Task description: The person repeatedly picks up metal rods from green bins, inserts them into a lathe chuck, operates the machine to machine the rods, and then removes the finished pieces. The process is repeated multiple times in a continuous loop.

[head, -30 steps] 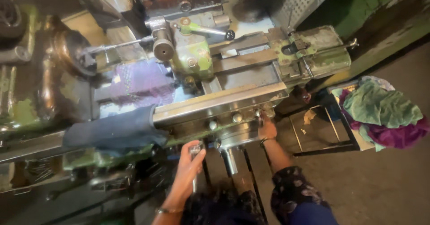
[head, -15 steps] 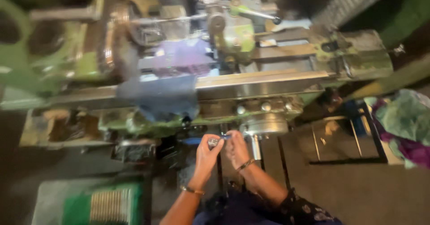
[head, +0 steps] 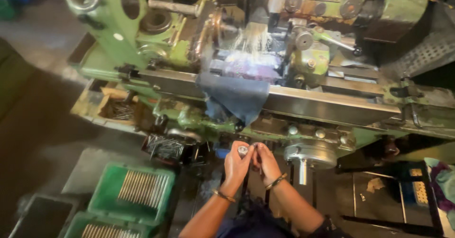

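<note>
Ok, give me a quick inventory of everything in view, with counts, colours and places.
lathe: one, green, worn, across the top
cloth: one, dark blue, draped over the lathe's front rail
crates of metal rods: two, green, floor at lower left
loose rods: a pile, grey, under the lathe
rags: a heap, mixed colours, right edge
small round metal part: one, silvery, at the fingertips
left hand: bangle on wrist, grips the part
right hand: bangle on wrist, pressed against the left
</note>
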